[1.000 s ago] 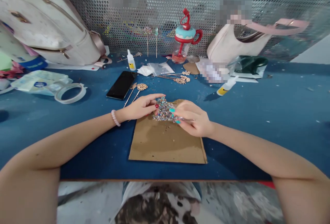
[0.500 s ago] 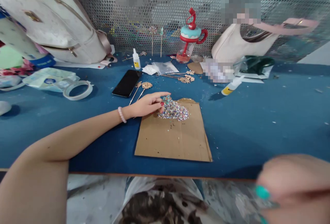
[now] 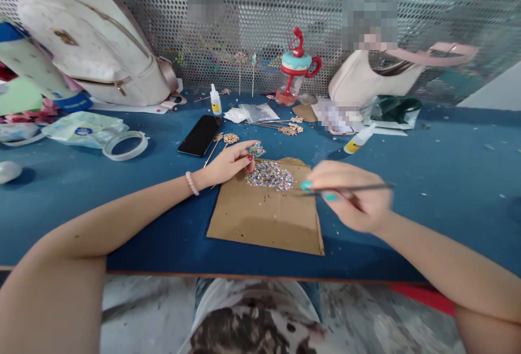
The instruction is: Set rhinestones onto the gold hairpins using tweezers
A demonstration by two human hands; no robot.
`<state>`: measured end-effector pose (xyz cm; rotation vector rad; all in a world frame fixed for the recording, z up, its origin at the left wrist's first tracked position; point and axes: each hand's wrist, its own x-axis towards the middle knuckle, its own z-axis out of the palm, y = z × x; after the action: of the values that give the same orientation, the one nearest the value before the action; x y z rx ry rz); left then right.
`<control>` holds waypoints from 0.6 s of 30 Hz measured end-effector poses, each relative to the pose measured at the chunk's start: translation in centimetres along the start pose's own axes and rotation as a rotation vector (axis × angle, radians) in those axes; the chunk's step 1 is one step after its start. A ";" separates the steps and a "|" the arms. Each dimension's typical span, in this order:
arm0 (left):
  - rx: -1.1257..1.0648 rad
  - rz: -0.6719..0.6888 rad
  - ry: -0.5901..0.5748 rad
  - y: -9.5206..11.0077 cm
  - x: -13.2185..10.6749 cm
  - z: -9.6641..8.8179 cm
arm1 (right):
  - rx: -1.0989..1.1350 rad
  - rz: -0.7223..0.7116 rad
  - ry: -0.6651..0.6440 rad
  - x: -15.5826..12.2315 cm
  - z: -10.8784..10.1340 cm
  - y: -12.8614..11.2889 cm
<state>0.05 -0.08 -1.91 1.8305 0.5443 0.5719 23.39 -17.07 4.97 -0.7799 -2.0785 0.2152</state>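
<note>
A brown cardboard sheet [image 3: 264, 221] lies on the blue table, with a heap of small sparkling rhinestones [image 3: 269, 175] at its far end. My left hand [image 3: 230, 163] rests at the sheet's far left corner, fingers pinched on a small jewelled ornament [image 3: 256, 151]. My right hand [image 3: 352, 196] hovers over the sheet's right edge. Its fingers are closed round a thin dark stick tool [image 3: 358, 187] that lies level, its tip pointing left toward the rhinestones.
A black phone [image 3: 200, 134], gold hairpins [image 3: 228, 139], glue bottles [image 3: 215, 101] [image 3: 358, 140], a tape roll [image 3: 124, 145], a red-lidded cup [image 3: 296, 71] and two pale bags [image 3: 93, 50] stand on the table [image 3: 427, 180]. A perforated metal screen [image 3: 264, 12] backs it; people sit beyond.
My right hand left the rhinestones, dropped low to the right, and has come back over the sheet's right edge holding the stick tool. My left hand stayed in place.
</note>
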 end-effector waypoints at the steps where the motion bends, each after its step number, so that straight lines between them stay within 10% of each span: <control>1: 0.000 0.005 0.000 0.0 0.0 0.0 | 0.007 0.023 0.005 0.3 0.4 1.1; 9: 0.037 -0.006 0.020 -0.2 0.0 0.0 | 0.035 0.432 0.029 0.1 4.0 11.1; 18: 0.050 -0.017 0.036 -0.7 -0.3 0.0 | 0.060 0.617 -0.012 -0.4 4.0 12.1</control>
<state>-0.21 -0.06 -2.65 1.8642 0.6027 0.5847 25.85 -7.22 -2.80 -1.3664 -1.7779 0.6151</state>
